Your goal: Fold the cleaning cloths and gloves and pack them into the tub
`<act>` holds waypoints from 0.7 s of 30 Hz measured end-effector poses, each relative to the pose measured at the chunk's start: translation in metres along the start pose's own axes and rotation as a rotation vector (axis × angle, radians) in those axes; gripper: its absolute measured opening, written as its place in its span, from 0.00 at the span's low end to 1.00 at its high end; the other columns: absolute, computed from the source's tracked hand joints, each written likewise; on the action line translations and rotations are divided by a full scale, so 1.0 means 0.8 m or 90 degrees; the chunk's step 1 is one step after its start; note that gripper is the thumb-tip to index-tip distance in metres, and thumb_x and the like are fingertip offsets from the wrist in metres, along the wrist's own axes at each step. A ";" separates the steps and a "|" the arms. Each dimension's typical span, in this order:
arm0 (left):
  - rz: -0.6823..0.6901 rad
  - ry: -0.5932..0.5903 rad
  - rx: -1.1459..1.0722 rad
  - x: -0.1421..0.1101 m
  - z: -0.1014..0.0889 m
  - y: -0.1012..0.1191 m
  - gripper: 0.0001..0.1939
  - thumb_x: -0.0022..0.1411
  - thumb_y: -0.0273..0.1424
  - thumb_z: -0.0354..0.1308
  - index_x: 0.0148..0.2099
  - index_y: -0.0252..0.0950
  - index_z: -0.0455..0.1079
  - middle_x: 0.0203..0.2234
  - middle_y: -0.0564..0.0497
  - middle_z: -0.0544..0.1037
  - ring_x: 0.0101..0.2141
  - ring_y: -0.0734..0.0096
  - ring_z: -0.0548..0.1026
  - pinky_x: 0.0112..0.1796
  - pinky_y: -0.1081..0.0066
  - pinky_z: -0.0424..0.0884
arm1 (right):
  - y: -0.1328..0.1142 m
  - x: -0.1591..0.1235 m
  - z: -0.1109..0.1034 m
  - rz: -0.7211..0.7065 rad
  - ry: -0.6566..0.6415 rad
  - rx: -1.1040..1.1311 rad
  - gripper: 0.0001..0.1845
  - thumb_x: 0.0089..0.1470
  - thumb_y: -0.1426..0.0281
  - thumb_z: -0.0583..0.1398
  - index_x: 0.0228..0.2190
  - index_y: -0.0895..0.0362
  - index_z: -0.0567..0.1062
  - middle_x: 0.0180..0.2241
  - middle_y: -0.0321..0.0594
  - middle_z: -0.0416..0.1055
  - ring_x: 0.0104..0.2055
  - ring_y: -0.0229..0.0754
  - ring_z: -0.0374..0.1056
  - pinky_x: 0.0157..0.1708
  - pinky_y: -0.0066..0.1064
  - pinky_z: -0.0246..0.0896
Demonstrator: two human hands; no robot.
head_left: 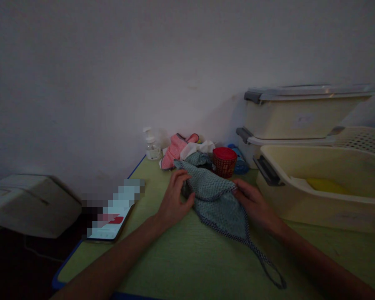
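A grey-green textured cleaning cloth [221, 214] with a dark checked border is partly folded over, its hanging loop trailing toward the table's front. My left hand [176, 198] is at the cloth's left edge, fingers curled and thumb bent in against the fabric. On the opposite side, my right hand [253, 202] pinches the folded border between thumb and fingers. Some of the right fingertips are hidden by the cloth. Just behind it are a red-lidded woven-pattern container [224, 162] and a heap with a pink cloth [175, 152] and a white cloth [196, 148].
A lit phone [112, 223] lies at the left edge of the green table [162, 266]. A pump bottle [152, 149] stands near the wall. Cream storage bins [303, 118] are stacked on the right, behind an uncovered bin [300, 208] with something yellow inside.
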State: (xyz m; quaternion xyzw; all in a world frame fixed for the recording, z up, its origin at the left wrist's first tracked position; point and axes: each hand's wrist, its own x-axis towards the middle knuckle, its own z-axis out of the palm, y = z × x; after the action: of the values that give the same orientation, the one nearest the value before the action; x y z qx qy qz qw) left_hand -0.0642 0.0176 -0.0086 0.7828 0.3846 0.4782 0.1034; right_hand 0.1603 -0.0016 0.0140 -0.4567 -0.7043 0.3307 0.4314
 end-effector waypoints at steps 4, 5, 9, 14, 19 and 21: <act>0.084 -0.183 0.050 -0.007 0.005 0.012 0.25 0.52 0.29 0.57 0.53 0.35 0.58 0.52 0.39 0.62 0.53 0.56 0.61 0.52 0.55 0.58 | -0.002 -0.001 0.006 0.054 -0.060 0.120 0.10 0.51 0.61 0.54 0.29 0.55 0.66 0.28 0.36 0.67 0.31 0.40 0.64 0.33 0.32 0.62; 0.093 -0.206 0.060 -0.008 0.006 0.014 0.26 0.52 0.31 0.57 0.53 0.34 0.58 0.52 0.39 0.64 0.53 0.56 0.62 0.53 0.54 0.57 | -0.002 -0.001 0.007 0.073 -0.081 0.145 0.11 0.50 0.59 0.55 0.29 0.55 0.66 0.27 0.35 0.66 0.30 0.39 0.64 0.32 0.31 0.62; 0.097 -0.220 0.086 -0.007 0.007 0.019 0.19 0.52 0.36 0.59 0.45 0.35 0.64 0.42 0.44 0.73 0.46 0.59 0.69 0.55 0.52 0.49 | -0.006 -0.005 0.016 0.118 -0.164 0.229 0.13 0.47 0.58 0.59 0.28 0.56 0.67 0.25 0.32 0.63 0.26 0.35 0.61 0.29 0.27 0.59; 0.105 -0.195 0.106 -0.007 0.007 0.025 0.15 0.46 0.37 0.61 0.36 0.36 0.66 0.35 0.48 0.74 0.40 0.62 0.71 0.55 0.54 0.48 | -0.017 -0.014 0.029 0.131 -0.262 0.331 0.11 0.46 0.62 0.62 0.30 0.56 0.71 0.30 0.33 0.68 0.31 0.34 0.64 0.33 0.25 0.59; 0.152 -0.192 0.117 -0.010 0.007 0.027 0.13 0.42 0.34 0.59 0.33 0.36 0.66 0.33 0.48 0.73 0.39 0.62 0.71 0.56 0.54 0.47 | -0.020 -0.019 0.031 0.165 -0.333 0.350 0.13 0.45 0.67 0.62 0.36 0.55 0.73 0.35 0.35 0.71 0.34 0.36 0.67 0.34 0.27 0.61; 0.164 -0.195 0.115 -0.011 0.007 0.025 0.13 0.43 0.34 0.59 0.33 0.36 0.66 0.34 0.48 0.73 0.39 0.62 0.71 0.56 0.55 0.46 | -0.018 -0.020 0.030 0.173 -0.329 0.340 0.15 0.43 0.69 0.62 0.37 0.55 0.73 0.36 0.35 0.72 0.34 0.35 0.67 0.35 0.27 0.61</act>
State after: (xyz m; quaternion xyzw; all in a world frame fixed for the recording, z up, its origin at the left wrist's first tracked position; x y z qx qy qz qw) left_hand -0.0517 -0.0012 -0.0062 0.8951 0.3027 0.3263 0.0280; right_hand 0.1367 -0.0233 0.0115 -0.3195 -0.6119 0.6604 0.2956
